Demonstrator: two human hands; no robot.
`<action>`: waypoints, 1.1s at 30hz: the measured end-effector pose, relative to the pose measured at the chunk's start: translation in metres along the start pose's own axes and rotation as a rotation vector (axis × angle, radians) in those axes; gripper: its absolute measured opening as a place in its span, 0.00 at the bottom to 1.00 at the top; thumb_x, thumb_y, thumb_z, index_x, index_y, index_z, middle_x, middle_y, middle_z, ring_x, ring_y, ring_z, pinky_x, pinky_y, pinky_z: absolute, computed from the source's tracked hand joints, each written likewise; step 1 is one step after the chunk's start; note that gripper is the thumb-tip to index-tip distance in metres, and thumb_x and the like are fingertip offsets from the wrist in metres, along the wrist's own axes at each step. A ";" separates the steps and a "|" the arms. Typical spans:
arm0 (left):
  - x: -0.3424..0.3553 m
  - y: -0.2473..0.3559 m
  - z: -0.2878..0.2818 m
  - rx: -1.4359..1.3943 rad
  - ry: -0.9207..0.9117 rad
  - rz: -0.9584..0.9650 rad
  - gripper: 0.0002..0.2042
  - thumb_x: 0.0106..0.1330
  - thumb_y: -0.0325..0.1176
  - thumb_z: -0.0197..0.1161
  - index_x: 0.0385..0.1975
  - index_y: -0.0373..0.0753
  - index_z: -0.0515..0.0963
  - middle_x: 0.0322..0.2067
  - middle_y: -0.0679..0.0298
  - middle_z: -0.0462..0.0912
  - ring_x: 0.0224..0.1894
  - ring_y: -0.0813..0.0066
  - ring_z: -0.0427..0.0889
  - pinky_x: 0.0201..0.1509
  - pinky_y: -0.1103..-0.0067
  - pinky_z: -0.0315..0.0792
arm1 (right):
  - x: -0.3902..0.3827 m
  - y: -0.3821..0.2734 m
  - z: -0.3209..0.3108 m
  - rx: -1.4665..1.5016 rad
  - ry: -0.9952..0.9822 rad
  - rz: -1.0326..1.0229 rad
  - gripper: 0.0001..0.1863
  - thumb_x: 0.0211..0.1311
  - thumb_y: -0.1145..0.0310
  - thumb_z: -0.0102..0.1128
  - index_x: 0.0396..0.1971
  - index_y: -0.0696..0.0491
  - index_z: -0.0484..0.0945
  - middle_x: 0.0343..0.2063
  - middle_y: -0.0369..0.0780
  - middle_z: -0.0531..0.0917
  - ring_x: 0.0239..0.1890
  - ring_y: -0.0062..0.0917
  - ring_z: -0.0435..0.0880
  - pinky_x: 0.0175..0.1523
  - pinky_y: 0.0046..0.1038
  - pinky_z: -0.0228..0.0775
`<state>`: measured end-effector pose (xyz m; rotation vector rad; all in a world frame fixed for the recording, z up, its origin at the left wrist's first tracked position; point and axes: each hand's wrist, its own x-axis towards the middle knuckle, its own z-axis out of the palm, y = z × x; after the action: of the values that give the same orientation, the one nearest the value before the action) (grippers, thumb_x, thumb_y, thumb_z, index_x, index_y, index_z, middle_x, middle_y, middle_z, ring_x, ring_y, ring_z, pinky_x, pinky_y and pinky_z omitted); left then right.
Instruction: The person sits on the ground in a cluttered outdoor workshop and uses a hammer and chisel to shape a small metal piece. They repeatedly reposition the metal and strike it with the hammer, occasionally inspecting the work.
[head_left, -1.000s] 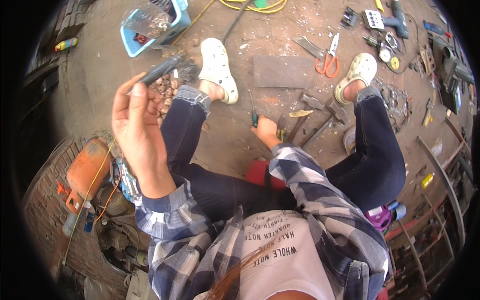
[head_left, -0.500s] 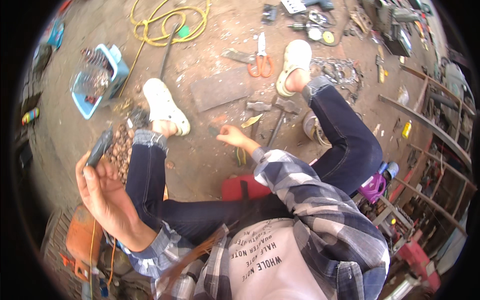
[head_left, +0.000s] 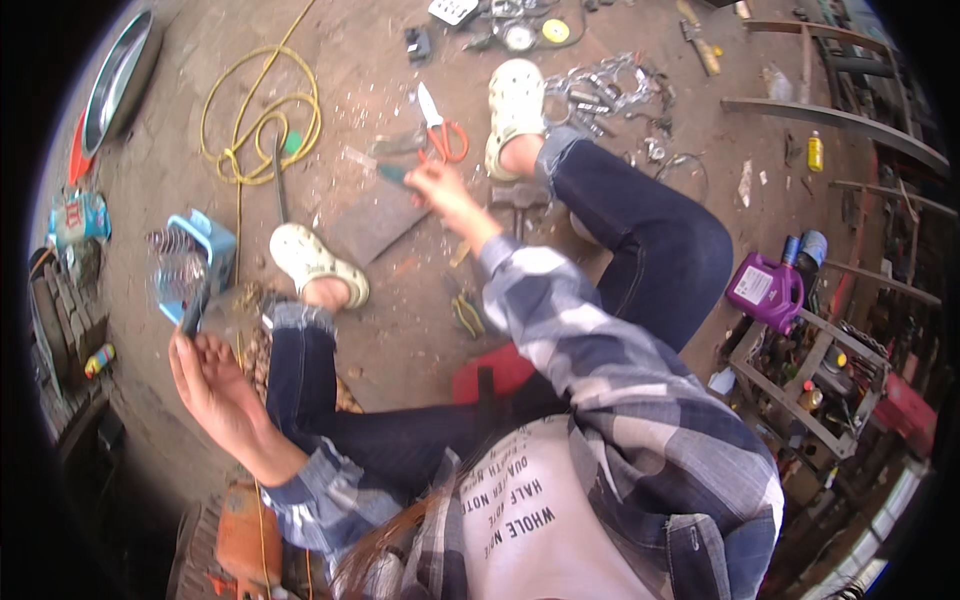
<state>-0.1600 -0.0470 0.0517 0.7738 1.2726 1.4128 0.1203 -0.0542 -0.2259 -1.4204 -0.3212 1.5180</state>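
Note:
My left hand (head_left: 218, 385) is raised at my left side, palm toward me. Its fingers pinch a short dark metal piece (head_left: 190, 316) in front of a blue basket (head_left: 215, 240) that holds coiled springs. My right hand (head_left: 440, 190) is stretched forward over the ground between my knees and grips a thin green-handled tool (head_left: 392, 172), whose tip points left above a flat grey metal plate (head_left: 372, 222). Orange-handled snips (head_left: 443, 128) lie just beyond that hand, and a hammer (head_left: 520, 195) lies to its right.
I sit on a red stool (head_left: 495, 372) with white clogs (head_left: 315, 262) on a dirt floor. A yellow cable coil (head_left: 258, 120) lies far left and a chain pile (head_left: 612, 85) far right. A purple jug (head_left: 765, 290) stands beside a metal rack (head_left: 810, 385). An orange power tool (head_left: 245, 535) sits low left.
My head has turned, so the scene has shifted. My right hand has reached forward from the ground by my knee and lifted the green-handled tool. My left hand still holds the dark piece, lower in view.

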 end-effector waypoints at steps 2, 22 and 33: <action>0.002 -0.002 0.015 0.081 0.035 -0.008 0.09 0.66 0.31 0.58 0.41 0.32 0.74 0.30 0.65 0.75 0.32 0.80 0.72 0.37 0.84 0.67 | 0.019 -0.016 -0.025 -0.013 0.071 -0.005 0.11 0.55 0.65 0.64 0.35 0.55 0.78 0.25 0.33 0.79 0.23 0.16 0.77 0.28 0.18 0.69; -0.011 -0.002 0.032 0.067 0.009 -0.043 0.10 0.65 0.31 0.60 0.40 0.32 0.75 0.28 0.65 0.77 0.30 0.80 0.75 0.34 0.85 0.69 | -0.104 0.169 -0.020 -0.803 0.412 0.162 0.11 0.48 0.64 0.66 0.28 0.56 0.79 0.26 0.42 0.84 0.31 0.30 0.83 0.41 0.31 0.73; -0.042 -0.010 0.106 -0.278 -0.235 -0.090 0.06 0.58 0.28 0.66 0.31 0.36 0.75 0.25 0.67 0.79 0.27 0.85 0.76 0.28 0.86 0.71 | -0.080 -0.027 0.088 0.118 -0.125 -0.191 0.13 0.64 0.70 0.54 0.46 0.59 0.73 0.39 0.39 0.80 0.42 0.23 0.79 0.44 0.26 0.73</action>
<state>-0.0484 -0.0571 0.0734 0.6619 0.8968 1.3471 0.0423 -0.0667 -0.1333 -1.1709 -0.4240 1.4467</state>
